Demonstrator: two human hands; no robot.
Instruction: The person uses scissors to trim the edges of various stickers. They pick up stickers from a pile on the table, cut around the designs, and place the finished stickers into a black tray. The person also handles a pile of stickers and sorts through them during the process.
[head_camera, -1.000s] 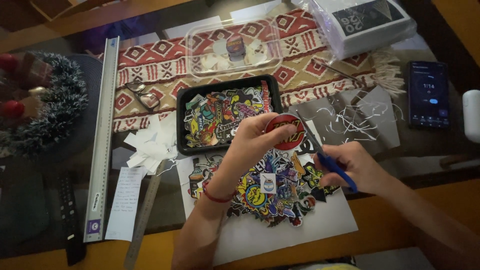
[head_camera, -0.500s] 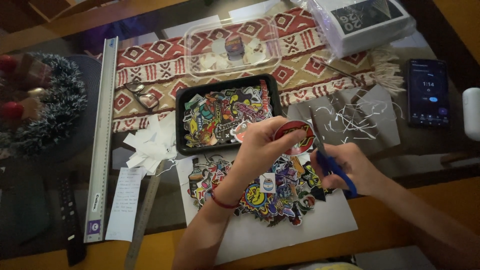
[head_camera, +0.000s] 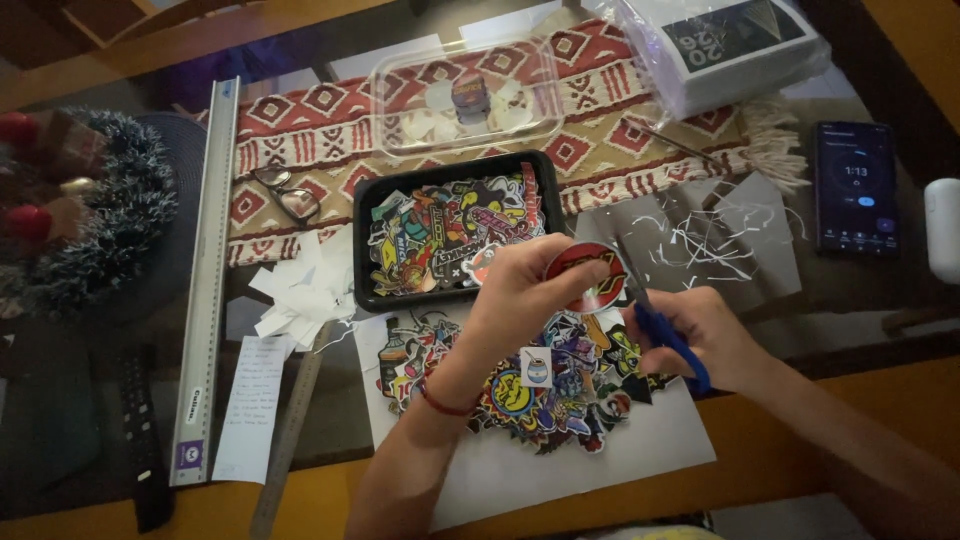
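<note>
Head view of a bench strewn with craft material. Left hand (head_camera: 520, 290) pinched a round red sticker (head_camera: 585, 277) between thumb and fingers, holding it raised above the middle of the bench, just past the near edge of a black tray (head_camera: 362, 262). Right hand (head_camera: 705, 335) was closed around the blue handles of scissors (head_camera: 668, 340), whose blades met the sticker's right edge; how far the blades were parted could not be told. Both hands worked close together, touching only through the sticker. A red band circled the left wrist.

Below the hands, a white sheet (head_camera: 600, 470) lay at the near edge, carrying a heap of loose stickers (head_camera: 560, 390). The tray, filled with more coloured stickers, stood just beyond the sheet, partly on a patterned red runner (head_camera: 310, 130) that crossed the far half of the bench. A clear lidded box (head_camera: 470, 95) rested on the runner beyond the tray. Spectacles (head_camera: 285, 195) lay on the runner left of the tray, with white scraps (head_camera: 300, 290) near them. A long metal ruler (head_camera: 205, 280) ran from far to near along the left side, a paper slip (head_camera: 250, 405) beside its near end. A tinsel wreath (head_camera: 85, 210) occupied the left edge. Thin paper trimmings (head_camera: 710, 235) were scattered right of the tray, a phone (head_camera: 853, 188) lay near the right edge, and a wrapped box (head_camera: 725, 45) sat at the far right corner.
</note>
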